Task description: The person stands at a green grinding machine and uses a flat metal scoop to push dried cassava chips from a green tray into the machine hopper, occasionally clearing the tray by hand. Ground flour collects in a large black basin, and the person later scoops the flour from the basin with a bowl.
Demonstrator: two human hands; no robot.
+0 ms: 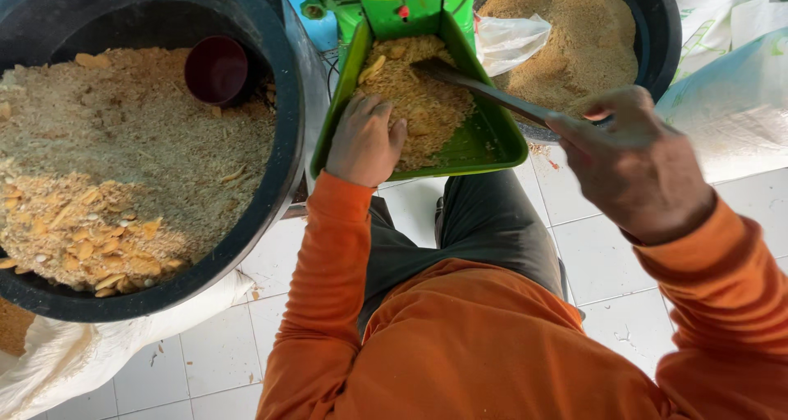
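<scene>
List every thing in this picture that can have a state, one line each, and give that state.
Green tray: tilted, partly heaped with coarse tan meal.
Left tub: nearly full of meal and chips.
Cup: lying in the left tub, empty.
Right tub: heaped with fine meal.
Left hand: palm down on the meal in the tray.
Right hand: closed on a stick.
Stick: tip in the tray's meal.

Black tub (287,141) & green machine (394,10) cut off at top edge.
</scene>
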